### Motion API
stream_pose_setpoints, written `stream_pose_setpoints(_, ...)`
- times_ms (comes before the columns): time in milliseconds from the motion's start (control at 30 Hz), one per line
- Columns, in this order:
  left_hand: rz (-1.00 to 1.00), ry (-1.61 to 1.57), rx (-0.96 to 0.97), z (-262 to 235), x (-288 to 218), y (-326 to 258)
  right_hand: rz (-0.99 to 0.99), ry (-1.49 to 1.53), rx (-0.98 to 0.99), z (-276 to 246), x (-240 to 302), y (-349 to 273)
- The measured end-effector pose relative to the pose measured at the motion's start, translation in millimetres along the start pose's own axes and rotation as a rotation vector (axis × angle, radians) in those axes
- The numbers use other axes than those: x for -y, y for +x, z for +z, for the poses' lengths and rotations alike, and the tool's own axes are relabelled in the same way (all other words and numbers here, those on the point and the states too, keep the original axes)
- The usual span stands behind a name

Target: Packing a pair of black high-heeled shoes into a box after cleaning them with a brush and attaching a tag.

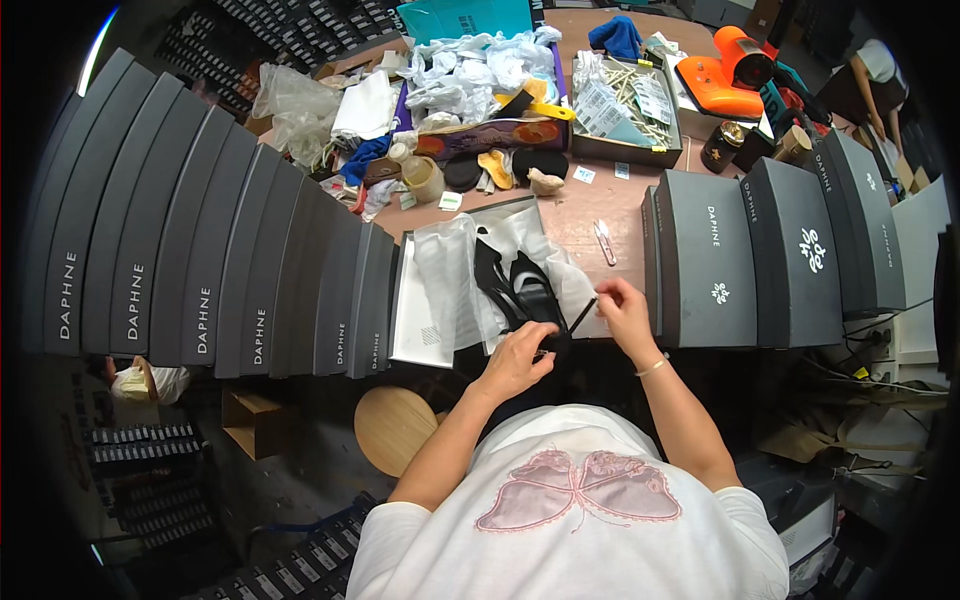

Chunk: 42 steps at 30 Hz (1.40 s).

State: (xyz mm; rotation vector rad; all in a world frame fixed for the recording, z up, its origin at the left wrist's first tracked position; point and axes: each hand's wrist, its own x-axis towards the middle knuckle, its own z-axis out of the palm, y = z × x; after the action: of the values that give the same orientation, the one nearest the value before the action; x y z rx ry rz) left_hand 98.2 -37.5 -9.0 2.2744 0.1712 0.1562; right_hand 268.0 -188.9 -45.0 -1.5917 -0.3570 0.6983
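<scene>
A pair of black shoes (537, 297) lies over white tissue paper (445, 270) in a shallow open shoe box (418, 338) at the table's near edge. My left hand (518, 358) is closed around the near end of the right-hand shoe, its fingers partly covering it. To the right, my right hand (627, 318) pinches a thin black strap (584, 315) that slants down toward that shoe. Whether the strap joins the shoe is hard to see. A small pair of thread snips (605, 243) rests on the table beyond my right hand.
Tall rows of dark grey shoe boxes (240, 260) stand left, with more grey boxes (705, 265) right. Behind are a carton of crumpled white paper (480, 85), a tray of sticks (640, 100) and an orange tape dispenser (715, 90). Another person (875, 75) is at far right.
</scene>
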Motion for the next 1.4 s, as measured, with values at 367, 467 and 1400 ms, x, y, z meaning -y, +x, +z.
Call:
stream_pose_setpoints(367, -0.101, -0.190, 0.143, -17, 12, -5, -0.400, -0.909, 0.482, 38, 32, -28)
stream_pose_setpoints(467, -0.144, -0.227, 0.122, -22, 13, -17, -0.692, -1.015, 0.559, 40, 25, -24)
stream_pose_setpoints(1400, -0.844, -1.294, 0.415, -108, 65, 54, -1.056, -1.085, 1.383, 223, 105, 8)
